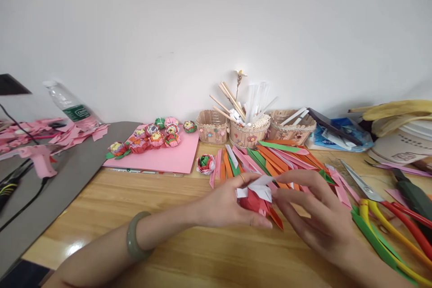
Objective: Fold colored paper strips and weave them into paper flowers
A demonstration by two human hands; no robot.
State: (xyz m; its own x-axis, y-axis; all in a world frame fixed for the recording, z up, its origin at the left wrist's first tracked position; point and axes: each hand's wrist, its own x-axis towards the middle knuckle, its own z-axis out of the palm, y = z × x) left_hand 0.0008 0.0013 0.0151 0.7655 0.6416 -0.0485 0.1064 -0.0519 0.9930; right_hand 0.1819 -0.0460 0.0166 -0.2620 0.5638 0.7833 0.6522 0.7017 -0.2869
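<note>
My left hand (224, 202) is closed around a small folded paper flower (253, 201), red in the body with white petals on top. The fingers of my right hand (313, 216) pinch at the white paper on the flower's right side; exactly how the fingertips grip it is hard to make out. Just beyond both hands lies a spread of folded paper strips (266, 162) in orange, pink, green and white. A finished-looking paper flower (205, 164) with a green centre sits to the left of the strips.
Several paper flowers (155, 138) rest on a pink sheet (168, 157). Woven baskets (212, 128) stand along the wall. At right lie scissors (366, 184) and a green-handled tool (411, 193). A pink glue gun (38, 159) and a bottle (70, 103) are at left.
</note>
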